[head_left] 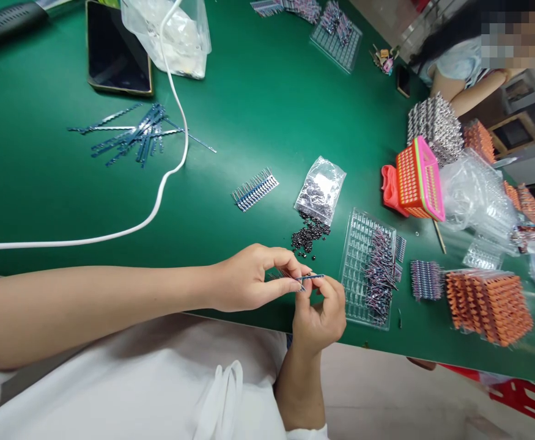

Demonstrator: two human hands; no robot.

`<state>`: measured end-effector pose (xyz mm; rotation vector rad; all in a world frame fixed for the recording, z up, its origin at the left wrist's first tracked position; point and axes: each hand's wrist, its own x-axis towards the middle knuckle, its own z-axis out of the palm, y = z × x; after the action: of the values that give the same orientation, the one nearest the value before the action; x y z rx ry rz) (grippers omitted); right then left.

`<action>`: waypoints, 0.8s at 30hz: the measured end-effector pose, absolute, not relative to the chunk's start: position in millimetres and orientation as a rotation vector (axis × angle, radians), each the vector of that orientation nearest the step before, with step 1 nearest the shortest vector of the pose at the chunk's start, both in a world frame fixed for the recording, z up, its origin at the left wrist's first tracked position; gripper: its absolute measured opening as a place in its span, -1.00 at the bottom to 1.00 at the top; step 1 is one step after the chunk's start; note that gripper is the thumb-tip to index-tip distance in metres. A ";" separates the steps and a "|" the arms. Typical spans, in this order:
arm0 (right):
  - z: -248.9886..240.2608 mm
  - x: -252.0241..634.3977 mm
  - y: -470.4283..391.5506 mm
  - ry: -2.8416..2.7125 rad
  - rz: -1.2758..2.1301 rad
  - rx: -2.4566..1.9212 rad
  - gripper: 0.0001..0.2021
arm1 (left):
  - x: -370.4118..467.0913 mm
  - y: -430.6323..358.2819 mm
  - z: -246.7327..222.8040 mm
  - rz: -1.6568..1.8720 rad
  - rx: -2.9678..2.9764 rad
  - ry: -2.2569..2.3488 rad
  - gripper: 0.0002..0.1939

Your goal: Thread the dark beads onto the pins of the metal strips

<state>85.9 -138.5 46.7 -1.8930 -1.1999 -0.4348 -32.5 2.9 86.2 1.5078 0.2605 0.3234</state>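
My left hand (253, 278) comes in from the left with its fingers closed on a thin blue strip (313, 277) that has fine metal pins. Opposite it, my right hand (321, 313) pinches near the strip's other end; any small bead between those fingertips is too small to make out. Just beyond the hands lies a loose heap of small black beads (310, 235), spilling from a clear plastic bag (322, 188). A row of pins on a blue strip (255, 189) rests farther left. Beside my right hand is a clear compartment tray (354, 269) with a pile of beaded pins (381, 275).
Blue strips (143, 134) lie in a pile at left, near a white cable (166, 177) and a phone (118, 52). At right are a pink-rimmed basket (414, 180) and stacked orange pieces (487, 308). Another person's arm (473, 91) rests at the far right.
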 end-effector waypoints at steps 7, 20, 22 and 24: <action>47.3 86.2 -136.4 -1.188 -0.373 -1.880 -0.90 | -32.1 4.4 85.5 0.254 1.516 0.303 -0.84; 48.5 84.2 -138.9 -0.928 0.035 -1.703 -0.97 | -26.3 -0.9 83.3 0.238 1.259 0.477 -0.83; 47.6 84.2 -139.0 -0.909 0.069 -1.699 -0.97 | -25.4 -1.1 83.4 0.237 1.259 0.496 -0.83; 46.9 83.9 -138.6 -0.905 0.086 -1.692 -0.97 | -25.0 -0.9 83.4 0.232 1.270 0.506 -0.83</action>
<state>83.9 -138.6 46.9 -1.6924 -0.9049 0.0858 -25.0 -0.9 83.4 1.2701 0.5057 0.2315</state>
